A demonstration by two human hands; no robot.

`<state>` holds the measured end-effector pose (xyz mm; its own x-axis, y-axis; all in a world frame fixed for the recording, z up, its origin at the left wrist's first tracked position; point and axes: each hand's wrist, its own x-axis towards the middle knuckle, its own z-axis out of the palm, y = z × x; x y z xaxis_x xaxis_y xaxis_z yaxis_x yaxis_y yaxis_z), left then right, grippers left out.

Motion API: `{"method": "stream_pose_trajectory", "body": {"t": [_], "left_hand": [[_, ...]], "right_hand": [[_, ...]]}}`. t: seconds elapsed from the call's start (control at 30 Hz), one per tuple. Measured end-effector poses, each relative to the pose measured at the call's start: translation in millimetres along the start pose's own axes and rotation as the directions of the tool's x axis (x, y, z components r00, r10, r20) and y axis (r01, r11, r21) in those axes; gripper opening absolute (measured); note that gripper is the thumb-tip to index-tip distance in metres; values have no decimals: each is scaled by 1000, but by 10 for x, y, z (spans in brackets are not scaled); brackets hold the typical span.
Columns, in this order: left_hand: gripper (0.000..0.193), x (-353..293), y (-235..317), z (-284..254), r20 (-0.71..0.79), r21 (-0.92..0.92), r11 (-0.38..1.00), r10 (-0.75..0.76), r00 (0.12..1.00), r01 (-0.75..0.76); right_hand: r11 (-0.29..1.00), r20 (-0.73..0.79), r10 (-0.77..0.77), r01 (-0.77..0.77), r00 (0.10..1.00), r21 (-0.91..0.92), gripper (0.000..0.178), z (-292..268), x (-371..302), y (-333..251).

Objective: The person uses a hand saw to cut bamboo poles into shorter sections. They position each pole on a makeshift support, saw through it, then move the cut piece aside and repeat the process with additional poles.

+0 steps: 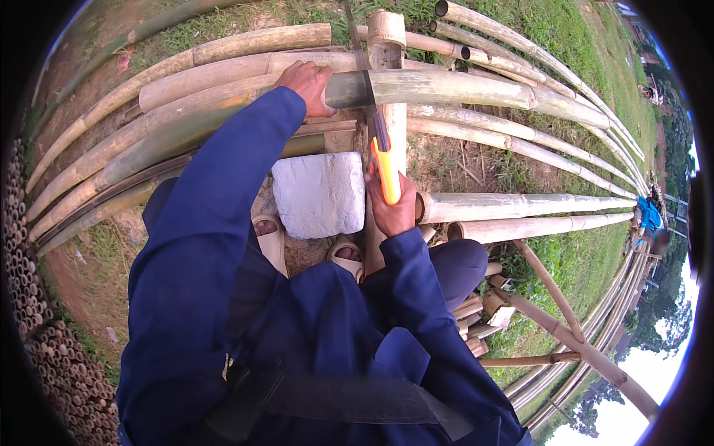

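My left hand (306, 88) is wrapped over a thick green bamboo pole (454, 88) that runs crosswise in front of me. In my closed right hand (395, 209) is the orange handle of a handsaw (385, 169). Its long, narrow blade points away from me and crosses the pole just right of my left hand. How deep the teeth sit in the bamboo, I cannot tell. Beneath the pole lies a notched bamboo support (387, 41), stretching from the far side toward me.
A whitish block (320, 197) stands between my sandalled feet. More bamboo poles (256, 41) lie to the left and right. Cut bamboo pieces (468, 320) sit by my right knee. Stacked bamboo (59, 372) shows at lower left, and a blue cloth (649, 215) at far right.
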<state>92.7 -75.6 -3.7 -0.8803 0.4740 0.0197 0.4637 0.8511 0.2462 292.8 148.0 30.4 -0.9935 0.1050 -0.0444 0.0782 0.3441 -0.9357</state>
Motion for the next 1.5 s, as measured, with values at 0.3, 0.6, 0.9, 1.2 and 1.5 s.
{"method": "stream_pose_trajectory", "body": {"t": [0.3,0.6,0.9,1.2,1.5], "left_hand": [[77,-6,-105,-11,49,15,999,-53,997,52],[85,16,-141,-58,151,6,997,-79,985,79],[82,74,-29,39,4,9,1000,-2,1000,2],[77,80,-98,-6,109,33,998,-48,993,45],[84,116,-60,-184,260,24,993,-114,959,111]], "right_hand": [[988,-16,150,-151,989,-35,23,-423,-972,-202],[988,59,154,-153,986,-13,27,-395,-934,-247],[999,9,-3,3,1000,-53,19,-45,42,-15],[983,7,134,-132,991,-127,37,-569,-1290,-357],[990,10,138,-137,990,-17,18,-301,-759,-117]]}}
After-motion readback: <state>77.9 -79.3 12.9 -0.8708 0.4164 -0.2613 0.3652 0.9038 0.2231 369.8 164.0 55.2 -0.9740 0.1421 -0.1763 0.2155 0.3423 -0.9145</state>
